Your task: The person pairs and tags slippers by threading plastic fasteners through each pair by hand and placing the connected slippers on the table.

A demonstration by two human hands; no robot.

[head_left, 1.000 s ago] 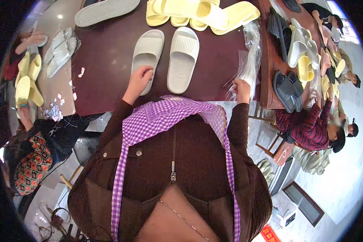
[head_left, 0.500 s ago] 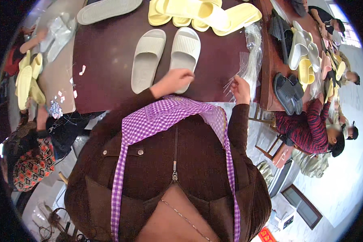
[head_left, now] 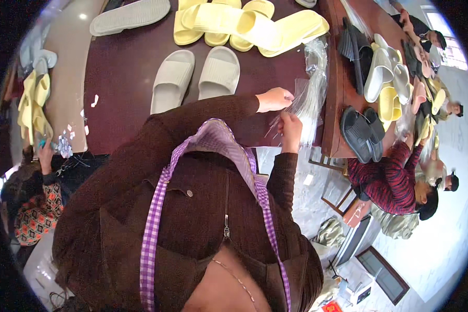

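My left hand [head_left: 275,100] reaches across to the right side of the dark red table, its fingers pinched together beside a bundle of thin clear plastic strands [head_left: 313,96]. Whatever it grips is too small to make out. Just below it my right hand [head_left: 290,131] is closed, with fine clear plastic strands sticking out past its fingertips. A pair of pale grey slide sandals, the left one [head_left: 174,75] and the right one [head_left: 219,73], lies in front of me. My left sleeve covers their near ends.
Several yellow slides [head_left: 213,21] lie at the back, beside a grey slide [head_left: 130,16] on the left. Black slides [head_left: 356,132] and more footwear occupy the adjoining table. Co-workers sit at both sides, one in a striped sweater [head_left: 382,182]. Small paper tags [head_left: 65,145] lie left.
My left hand has left the right grey slide and moved right to the clear strands. My right hand has shifted slightly left and down in the picture. The view has shifted.
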